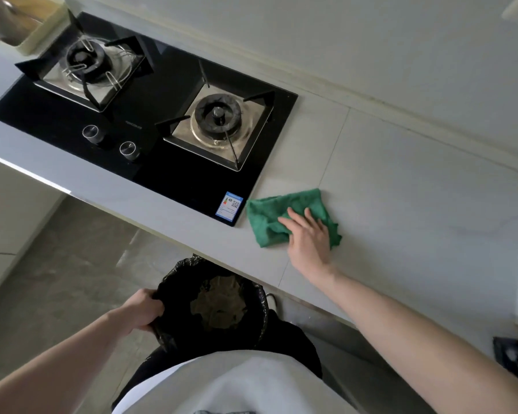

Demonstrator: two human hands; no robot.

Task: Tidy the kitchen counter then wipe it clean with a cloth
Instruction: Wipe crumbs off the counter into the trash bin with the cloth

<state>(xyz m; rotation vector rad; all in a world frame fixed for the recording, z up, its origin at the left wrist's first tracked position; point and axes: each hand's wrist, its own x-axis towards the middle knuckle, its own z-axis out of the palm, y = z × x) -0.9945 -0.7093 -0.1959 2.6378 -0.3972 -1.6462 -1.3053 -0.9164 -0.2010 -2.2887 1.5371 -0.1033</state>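
Cloth under the right hand, bin in the left.
Right hand presses flat on the cloth, on the worktop right of the hob; left hand grips the bin rim.

Pale grey counter is running from upper left toward lower right ahead of me, a thin seam line crossing it just right of the hob. Black glass gas hob is sitting flush in the counter, two burners and two knobs on it, a blue label at its near right corner. Green cloth is lying crumpled on the counter just beside that corner, my right grip pressing flat on it, fingers straight. Cream container is sitting at the far left by the hob. Grey tiled floor is carrying a black-lined bin below the counter edge.
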